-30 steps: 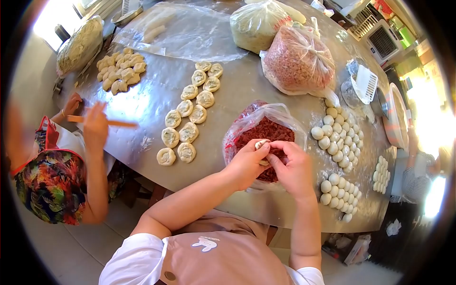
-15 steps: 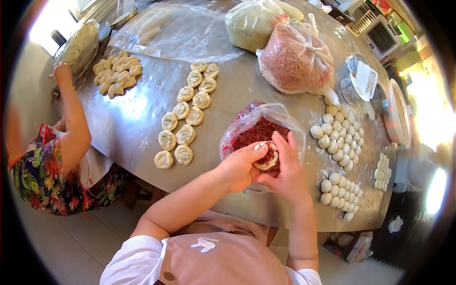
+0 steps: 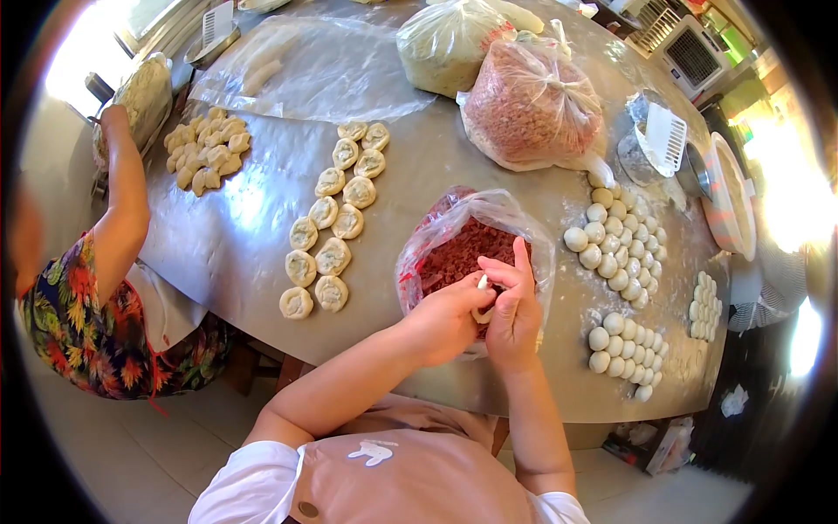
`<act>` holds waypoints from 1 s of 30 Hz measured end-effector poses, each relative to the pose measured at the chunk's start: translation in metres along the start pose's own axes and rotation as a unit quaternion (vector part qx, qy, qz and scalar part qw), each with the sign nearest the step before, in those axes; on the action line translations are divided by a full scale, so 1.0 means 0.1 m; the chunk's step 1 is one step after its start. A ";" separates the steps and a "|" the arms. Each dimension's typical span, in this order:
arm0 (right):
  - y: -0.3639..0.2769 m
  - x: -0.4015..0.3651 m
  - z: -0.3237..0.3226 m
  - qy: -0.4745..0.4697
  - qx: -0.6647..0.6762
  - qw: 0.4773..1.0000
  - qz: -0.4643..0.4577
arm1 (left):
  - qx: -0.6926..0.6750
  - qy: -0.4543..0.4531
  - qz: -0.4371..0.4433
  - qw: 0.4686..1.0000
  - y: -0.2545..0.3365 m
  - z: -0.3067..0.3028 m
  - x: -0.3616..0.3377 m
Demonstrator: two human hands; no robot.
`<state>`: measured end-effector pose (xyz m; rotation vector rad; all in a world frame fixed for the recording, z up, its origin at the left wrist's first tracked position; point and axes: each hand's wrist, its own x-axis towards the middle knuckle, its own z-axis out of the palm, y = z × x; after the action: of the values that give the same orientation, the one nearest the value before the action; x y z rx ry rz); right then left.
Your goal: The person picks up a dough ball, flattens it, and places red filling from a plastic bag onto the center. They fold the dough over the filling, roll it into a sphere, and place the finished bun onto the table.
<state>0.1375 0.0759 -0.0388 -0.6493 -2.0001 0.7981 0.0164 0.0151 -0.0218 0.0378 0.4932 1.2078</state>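
A piece of white dough (image 3: pixel 483 315) with dark red filling is between my two hands, mostly covered by the fingers. My left hand (image 3: pixel 443 325) is closed round it from the left, the thumb pressing on its top. From the right, my right hand (image 3: pixel 513 319) pinches the dough's edge, its upper fingers stretched away. Both hands are just over the near rim of an open clear plastic bag (image 3: pixel 534 229), which holds crumbly dark red filling (image 3: pixel 476 253).
Small white dough balls (image 3: pixel 611 236) lie in groups at right. Two columns of filled rounds (image 3: pixel 332 258) stand left of the bag, dough pieces (image 3: pixel 208 148) farther left. Tied bags of pink filling (image 3: pixel 532 105) and pale filling (image 3: pixel 449 48) sit behind. A co-worker's arm (image 3: pixel 125 205) reaches in at left.
The dough has been folded inward, so less filling shows. My right hand has shifted slightly down and left, its fingers closing on the edge. The camera view has moved a little.
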 end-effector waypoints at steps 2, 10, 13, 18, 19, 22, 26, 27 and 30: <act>-0.04 -0.01 0.03 0.035 0.025 0.999 0.015 | -0.113 -0.073 -0.010 0.991 -0.06 -0.19 0.08; -0.20 0.02 0.22 0.088 -0.140 0.986 0.001 | 0.129 0.085 0.047 0.987 -0.05 0.02 0.06; -0.17 0.08 0.19 0.133 0.059 0.979 0.143 | 0.070 0.092 0.079 0.990 -0.03 0.22 -0.03; -0.28 0.16 0.10 0.142 0.361 0.878 0.281 | 0.473 0.023 0.325 0.819 -0.08 0.12 -0.07; -0.30 0.14 0.11 0.140 0.394 0.864 0.281 | 0.503 0.028 0.359 0.786 -0.07 0.07 -0.05; -0.42 0.06 0.21 0.108 0.428 0.851 0.285 | 0.548 0.057 0.420 0.721 -0.03 0.02 -0.05; -0.35 0.01 0.22 0.037 0.386 0.890 0.237 | 0.633 0.034 0.462 0.620 0.01 -0.09 0.04; -0.37 0.00 0.21 0.037 0.369 0.886 0.278 | 0.615 0.021 0.437 0.656 0.02 -0.09 0.03; -0.36 0.02 0.13 0.058 0.291 0.889 0.350 | 0.614 -0.005 0.325 0.719 0.08 -0.03 -0.07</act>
<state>0.1197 0.0496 -0.0165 -1.0280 -1.2783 1.6593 0.0067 0.0111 -0.0198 1.4765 1.2783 1.3325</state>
